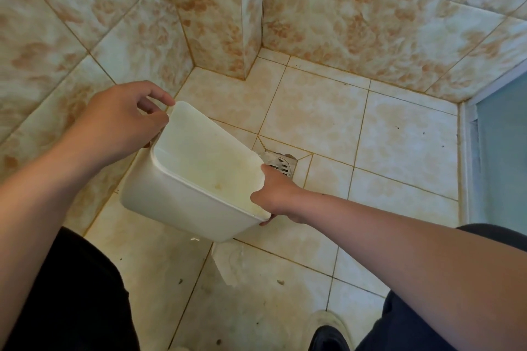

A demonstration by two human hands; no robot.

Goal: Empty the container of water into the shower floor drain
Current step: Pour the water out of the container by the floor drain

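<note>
The shower floor (313, 111) is laid in glossy cream tiles with brownish grout lines, and the walls (85, 8) carry marbled tiles blotched orange-brown, with a tiled pillar jutting into the corner. A pale blue panel in a white frame (467, 157) closes the right side. A square metal floor drain (281, 164) sits in a cut tile; its near-left part is hidden behind the container and the right hand. A scrap of wet white paper (225, 262) lies flat on the floor below the container, and small dark specks dot the tiles.

The white plastic container (196, 179), rectangular with rounded corners and a thin lip, is held above the floor just left of the drain, tilted. Its inside is stained yellowish (whether water remains in it cannot be told). The left hand (119, 120) grips the far left rim, fingers curled over the edge. The right hand (273, 194) clamps the near right corner, thumb inside, fingers wrapped underneath.
</note>
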